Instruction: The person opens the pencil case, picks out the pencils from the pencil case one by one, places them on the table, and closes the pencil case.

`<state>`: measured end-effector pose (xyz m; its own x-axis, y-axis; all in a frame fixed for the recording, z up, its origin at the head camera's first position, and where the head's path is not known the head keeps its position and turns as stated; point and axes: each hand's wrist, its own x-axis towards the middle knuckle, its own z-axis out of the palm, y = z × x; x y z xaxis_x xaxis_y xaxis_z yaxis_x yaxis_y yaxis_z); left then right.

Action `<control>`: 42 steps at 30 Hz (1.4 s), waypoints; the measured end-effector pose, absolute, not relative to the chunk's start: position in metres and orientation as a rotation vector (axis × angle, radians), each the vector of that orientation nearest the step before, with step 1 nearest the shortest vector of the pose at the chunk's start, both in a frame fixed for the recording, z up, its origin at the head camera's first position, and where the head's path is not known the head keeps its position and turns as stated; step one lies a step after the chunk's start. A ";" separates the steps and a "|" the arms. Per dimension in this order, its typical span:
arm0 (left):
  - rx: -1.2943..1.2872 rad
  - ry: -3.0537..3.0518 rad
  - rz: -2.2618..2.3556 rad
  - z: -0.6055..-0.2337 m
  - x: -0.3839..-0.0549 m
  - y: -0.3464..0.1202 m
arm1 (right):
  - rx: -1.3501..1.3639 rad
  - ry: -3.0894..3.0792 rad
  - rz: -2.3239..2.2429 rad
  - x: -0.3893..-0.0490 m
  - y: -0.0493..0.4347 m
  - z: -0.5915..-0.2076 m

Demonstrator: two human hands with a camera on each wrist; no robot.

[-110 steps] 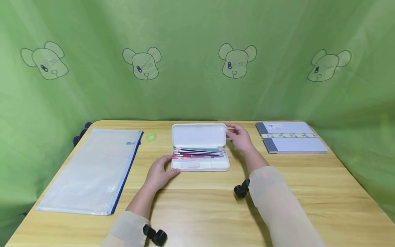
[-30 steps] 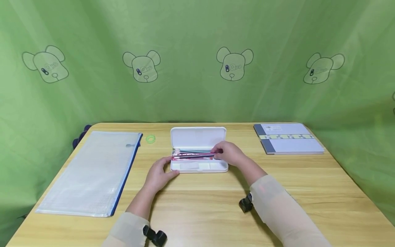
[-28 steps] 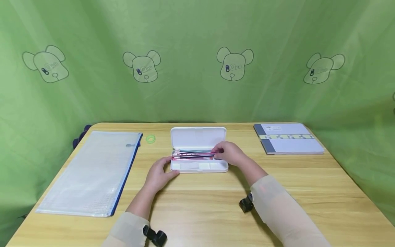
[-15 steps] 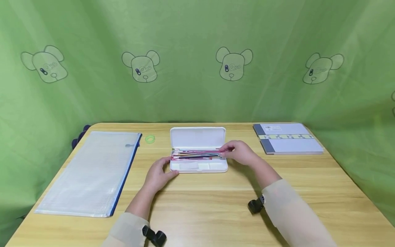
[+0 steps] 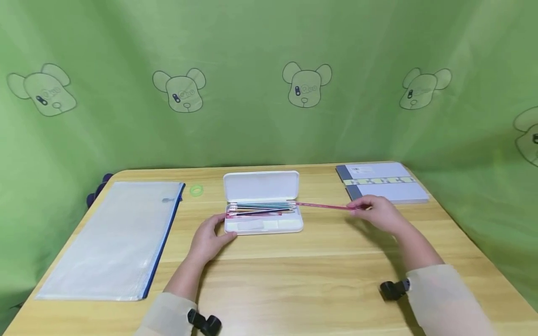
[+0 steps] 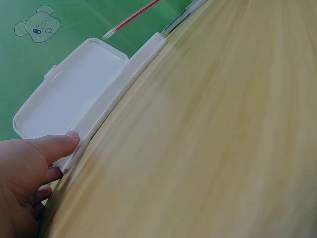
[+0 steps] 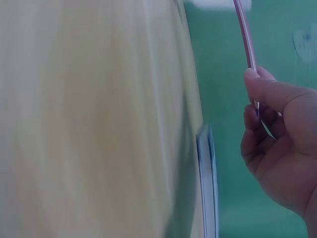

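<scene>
A white pencil case (image 5: 290,226) lies on the table, its lid (image 5: 260,185) raised at the back. Several pencils (image 5: 260,206) and a small white block (image 5: 250,225) lie inside it. My left hand (image 5: 208,240) grips the case's left end; in the left wrist view the thumb presses its front wall. My right hand (image 5: 378,214) pinches a pink-red pencil (image 5: 323,206) by its right end, between thumb and fingers in the right wrist view. The pencil points left, its far tip by the case's right end, and it shows above the case in the left wrist view.
A translucent zip folder (image 5: 111,238) with a blue edge lies on the left. Between it and the case is a green ring (image 5: 196,190), like a tape roll. A grey-white notebook (image 5: 386,189) with a patterned band lies back right. Green printed cloth (image 5: 244,130) hangs behind the table.
My right hand went from the lid's edge to the pencils, then drew the pink-red pencil out to the right. My left hand kept its hold on the case. The head view swung slightly right.
</scene>
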<state>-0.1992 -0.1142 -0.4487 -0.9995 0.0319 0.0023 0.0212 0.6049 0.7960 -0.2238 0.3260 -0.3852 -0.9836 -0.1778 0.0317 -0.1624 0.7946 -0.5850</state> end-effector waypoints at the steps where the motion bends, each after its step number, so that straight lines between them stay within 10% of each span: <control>1: 0.046 2.804 1.390 -0.449 -0.199 -0.115 | -0.257 2.963 -0.944 -0.221 0.334 -0.385; 42: 0.068 2.793 1.406 -0.449 -0.198 -0.114 | -0.062 2.899 -0.745 -0.221 0.431 -0.416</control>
